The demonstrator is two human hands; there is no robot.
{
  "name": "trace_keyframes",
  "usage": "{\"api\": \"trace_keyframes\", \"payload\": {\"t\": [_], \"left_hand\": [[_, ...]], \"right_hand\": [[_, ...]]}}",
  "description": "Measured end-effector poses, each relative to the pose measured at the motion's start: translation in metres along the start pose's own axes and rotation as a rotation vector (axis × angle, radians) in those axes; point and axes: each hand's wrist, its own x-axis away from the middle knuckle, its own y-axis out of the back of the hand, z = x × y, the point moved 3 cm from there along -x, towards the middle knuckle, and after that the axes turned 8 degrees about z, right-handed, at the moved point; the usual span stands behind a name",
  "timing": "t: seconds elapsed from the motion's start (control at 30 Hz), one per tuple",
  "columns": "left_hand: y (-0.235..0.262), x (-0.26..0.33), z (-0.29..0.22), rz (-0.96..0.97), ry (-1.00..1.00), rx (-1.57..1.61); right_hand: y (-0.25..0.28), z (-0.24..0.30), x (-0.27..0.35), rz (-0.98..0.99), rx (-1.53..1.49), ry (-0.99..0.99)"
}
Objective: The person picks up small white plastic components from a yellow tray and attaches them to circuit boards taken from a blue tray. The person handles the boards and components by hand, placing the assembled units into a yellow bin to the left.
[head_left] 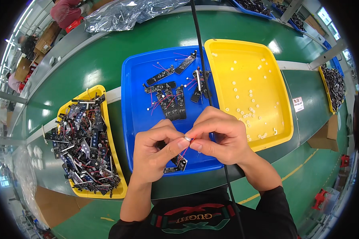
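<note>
Left grip (157, 148): pinched a white disc (187, 138).
Right grip (224, 136): beside it; whether pinching, I couldn't tell.
Circuit board (180, 163): left grip hid part.

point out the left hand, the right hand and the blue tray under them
Left hand (155, 148): head view, middle of the hand.
Right hand (226, 138): head view, middle of the hand.
Blue tray (136, 109): head view, bare floor near its left wall.

The left hand (157, 148) and right hand (223, 137) pinch a wired white part (187, 138) above a blue tray (132, 95).
</note>
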Motion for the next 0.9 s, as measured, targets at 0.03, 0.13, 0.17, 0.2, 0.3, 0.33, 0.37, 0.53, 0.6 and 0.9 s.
{"api": "trace_keyframes", "payload": {"t": [0.03,0.13,0.17,0.2,0.3,0.33,0.37,0.53,0.6,0.9], "left_hand": [[-0.001,0.0,0.0,-0.013,0.0,-0.006],[-0.003,-0.001,-0.001,-0.067,0.013,-0.003],[-0.004,-0.001,-0.001,-0.089,0.02,0.001],[-0.004,-0.003,-0.001,-0.127,0.006,-0.018],[-0.006,-0.005,-0.001,-0.267,0.008,-0.016],[-0.005,-0.004,-0.002,-0.253,-0.003,-0.038],[-0.004,-0.003,-0.003,-0.242,-0.014,-0.06],[0.02,0.026,-0.033,-0.323,-0.112,-0.408],[0.036,0.05,-0.051,-0.475,-0.161,-0.623],[0.12,0.129,-0.127,-1.101,-0.023,-1.013]], "right_hand": [[0.0,0.001,0.001,-0.009,0.03,-0.004],[0.0,0.004,0.002,-0.019,0.168,0.022],[0.0,0.005,0.001,-0.019,0.22,0.037],[0.001,0.005,0.0,-0.025,0.251,0.056],[-0.004,0.005,-0.001,-0.04,0.314,0.083],[-0.005,0.004,-0.003,-0.042,0.315,0.091],[-0.006,0.004,-0.005,-0.041,0.314,0.1],[-0.003,0.011,-0.006,0.128,0.518,-0.054],[-0.003,0.012,-0.006,0.368,0.713,-0.13],[-0.012,0.01,0.002,0.647,1.001,-0.204]]}}
